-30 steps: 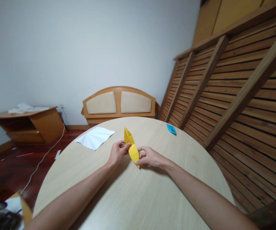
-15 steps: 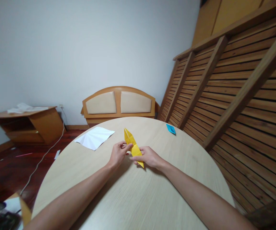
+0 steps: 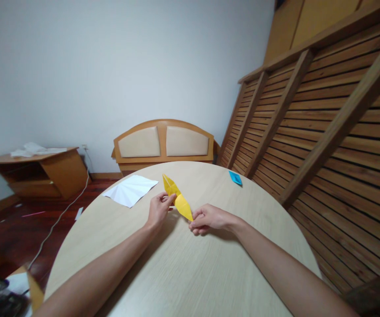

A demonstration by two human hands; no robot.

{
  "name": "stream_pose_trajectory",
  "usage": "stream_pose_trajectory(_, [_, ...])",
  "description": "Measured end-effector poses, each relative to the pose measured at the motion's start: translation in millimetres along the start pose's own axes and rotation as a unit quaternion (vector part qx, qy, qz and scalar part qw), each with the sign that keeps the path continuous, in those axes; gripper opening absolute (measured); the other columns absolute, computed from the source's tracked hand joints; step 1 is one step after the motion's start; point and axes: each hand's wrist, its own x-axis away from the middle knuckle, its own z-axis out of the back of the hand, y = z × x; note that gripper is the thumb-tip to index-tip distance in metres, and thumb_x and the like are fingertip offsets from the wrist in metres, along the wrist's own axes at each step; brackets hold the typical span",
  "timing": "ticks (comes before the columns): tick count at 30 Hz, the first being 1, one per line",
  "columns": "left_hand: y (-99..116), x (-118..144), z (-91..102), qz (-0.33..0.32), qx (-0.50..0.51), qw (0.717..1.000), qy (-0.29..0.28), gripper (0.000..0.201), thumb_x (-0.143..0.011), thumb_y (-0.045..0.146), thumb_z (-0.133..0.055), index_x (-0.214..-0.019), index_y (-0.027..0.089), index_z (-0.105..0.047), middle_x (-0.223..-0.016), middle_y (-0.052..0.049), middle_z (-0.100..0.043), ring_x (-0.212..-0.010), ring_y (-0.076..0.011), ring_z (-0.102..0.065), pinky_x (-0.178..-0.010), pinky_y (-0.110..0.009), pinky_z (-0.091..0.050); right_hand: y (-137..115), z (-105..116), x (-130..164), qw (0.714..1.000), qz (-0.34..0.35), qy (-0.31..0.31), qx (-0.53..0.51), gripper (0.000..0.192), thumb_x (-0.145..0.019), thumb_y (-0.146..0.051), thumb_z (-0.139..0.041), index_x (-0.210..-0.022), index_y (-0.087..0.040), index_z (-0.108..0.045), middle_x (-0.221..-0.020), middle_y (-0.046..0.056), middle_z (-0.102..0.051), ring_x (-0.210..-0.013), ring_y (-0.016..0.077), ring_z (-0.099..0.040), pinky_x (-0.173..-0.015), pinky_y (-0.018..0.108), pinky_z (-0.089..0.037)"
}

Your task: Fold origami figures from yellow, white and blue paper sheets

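A folded yellow paper (image 3: 182,205), long and pointed at both ends, is held at a slant above the round table. My left hand (image 3: 159,208) pinches its left edge near the middle, thumb on top. At the lower right tip, my right hand (image 3: 206,219) closes its thumb and fingers on the paper's point. Creases run across the upper half of the yellow paper. Part of its underside is hidden by my left fingers.
On the pale round table (image 3: 190,273) lie a creased white paper sheet (image 3: 130,190) at the left and a small blue folded paper (image 3: 235,178) at the far right. A padded headboard (image 3: 163,141) stands behind; slatted wood panels (image 3: 308,132) lean at the right.
The yellow paper has shifted a little to the left and tilted flatter. My right hand has slid from its lower side to the tip. My left hand has moved slightly left with it.
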Motion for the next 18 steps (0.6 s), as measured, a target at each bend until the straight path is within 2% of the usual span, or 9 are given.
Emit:
stream_pose_trajectory(2, [-0.7, 0.0, 0.2, 0.002, 0.001, 1.0, -0.007, 0.045, -0.069, 0.053, -0.071, -0.089, 0.012, -0.066, -0.08, -0.008, -0.074, -0.075, -0.0206, -0.07, -0.058, -0.025, -0.051, -0.1, 5.7, 1.1, 1.0, 0.012, 0.018, 0.015, 0.024, -0.072, -0.031, -0.078, -0.08, -0.01, -0.07, -0.072, 0.005, -0.068, -0.06, 0.0091, -0.059, -0.054, 0.018, -0.044])
stream_pose_trajectory(5, [-1.3, 2.5, -2.2, 0.005, 0.002, 0.999, -0.037, 0.044, -0.069, 0.052, -0.072, -0.087, 0.013, -0.067, -0.081, -0.008, -0.075, -0.076, -0.0212, -0.07, -0.057, -0.025, -0.05, -0.9, 9.4, -2.1, 0.995, 0.049, 0.089, 0.007, 0.033, -0.076, -0.036, -0.077, -0.099, -0.014, -0.07, -0.087, 0.006, -0.071, -0.067, 0.0104, -0.061, -0.056, 0.019, -0.044])
stream_pose_trajectory(7, [-0.9, 5.4, -4.9, 0.001, 0.0, 0.998, -0.059, 0.042, -0.069, 0.051, -0.073, -0.086, 0.013, -0.067, -0.08, -0.008, -0.075, -0.074, -0.0207, -0.07, -0.055, -0.024, -0.05, -1.8, 7.8, -6.2, 0.991, 0.07, 0.112, -0.008, 0.039, -0.077, -0.039, -0.076, -0.105, -0.015, -0.068, -0.095, 0.008, -0.071, -0.073, 0.0124, -0.064, -0.06, 0.021, -0.046])
stream_pose_trajectory(9, [0.3, 8.1, -7.4, -0.004, -0.001, 0.997, -0.079, 0.042, -0.068, 0.051, -0.073, -0.085, 0.013, -0.067, -0.08, -0.008, -0.075, -0.072, -0.02, -0.07, -0.054, -0.023, -0.049, -2.2, 4.3, -10.1, 0.99, 0.093, 0.106, -0.016, 0.04, -0.075, -0.04, -0.077, -0.105, -0.015, -0.068, -0.093, 0.008, -0.071, -0.074, 0.0133, -0.064, -0.061, 0.022, -0.046])
stream_pose_trajectory(12, [2.5, 9.9, -8.8, 0.001, -0.002, 0.996, -0.085, 0.044, -0.065, 0.053, -0.075, -0.083, 0.013, -0.068, -0.078, -0.008, -0.075, -0.07, -0.0202, -0.069, -0.052, -0.024, -0.05, -1.3, -0.1, -11.9, 0.991, 0.105, 0.084, 0.015, 0.032, -0.073, -0.037, -0.078, -0.09, -0.011, -0.069, -0.074, 0.004, -0.069, -0.061, 0.0105, -0.058, -0.053, 0.02, -0.038])
stream_pose_trajectory(15, [3.2, 8.5, -7.2, 0.015, -0.005, 0.998, -0.061, 0.044, -0.063, 0.052, -0.076, -0.081, 0.013, -0.068, -0.076, -0.008, -0.074, -0.07, -0.0212, -0.07, -0.052, -0.024, -0.05, 0.8, 1.1, -8.1, 0.995, 0.072, 0.045, 0.053, 0.025, -0.071, -0.033, -0.077, -0.077, -0.011, -0.067, -0.063, 0.002, -0.064, -0.054, 0.0087, -0.052, -0.048, 0.02, -0.033])
stream_pose_trajectory(18, [1.5, 6.4, -5.5, 0.019, -0.012, 0.998, -0.054, 0.041, -0.065, 0.051, -0.076, -0.08, 0.013, -0.069, -0.076, -0.008, -0.074, -0.071, -0.0213, -0.07, -0.053, -0.024, -0.05, 3.1, 7.3, -4.2, 0.996, 0.049, 0.023, 0.072, 0.027, -0.07, -0.034, -0.078, -0.078, -0.012, -0.065, -0.064, 0.002, -0.064, -0.055, 0.01, -0.054, -0.05, 0.021, -0.036])
